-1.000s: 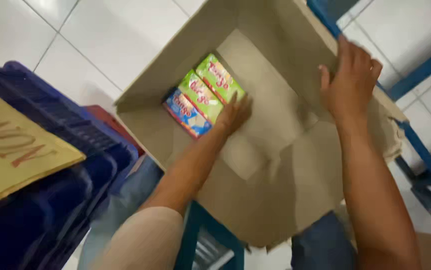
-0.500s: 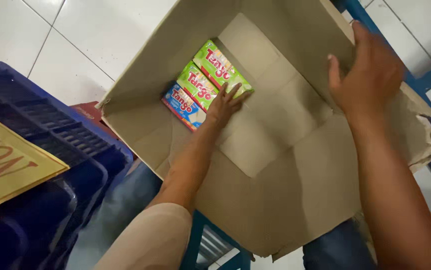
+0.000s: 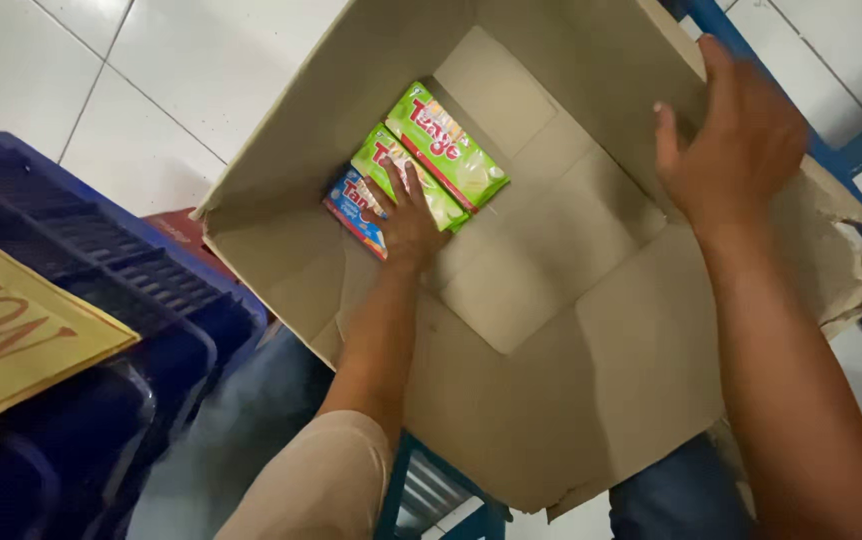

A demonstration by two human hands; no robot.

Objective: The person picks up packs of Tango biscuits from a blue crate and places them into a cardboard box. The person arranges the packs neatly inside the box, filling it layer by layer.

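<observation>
Three flat snack packets lie side by side in the far left corner of a large open cardboard box (image 3: 591, 300), on its bottom flaps. Two of them are green packets (image 3: 451, 145) with red lettering, and the third one, nearest to the box wall, is a blue packet (image 3: 351, 210). They touch each other along their long edges and fill only this corner; the other part of the box floor shows bare brown cardboard with the seams of the folded flaps.

The left hand (image 3: 411, 220) is inside the box, palm down, with fingers spread flat on the middle green packet and on the edge of the blue one. It presses on them and does not close around any packet. The right hand (image 3: 741, 140) is at the far right wall of the box, fingers open and curved against the cardboard near the rim; if it really grips the wall I cannot tell.

Left of the box stands a dark blue plastic crate (image 3: 81, 330), and a yellow cardboard sheet (image 3: 11, 330) with red letters lies on it. Under everything is a white tiled floor (image 3: 131, 80).
</observation>
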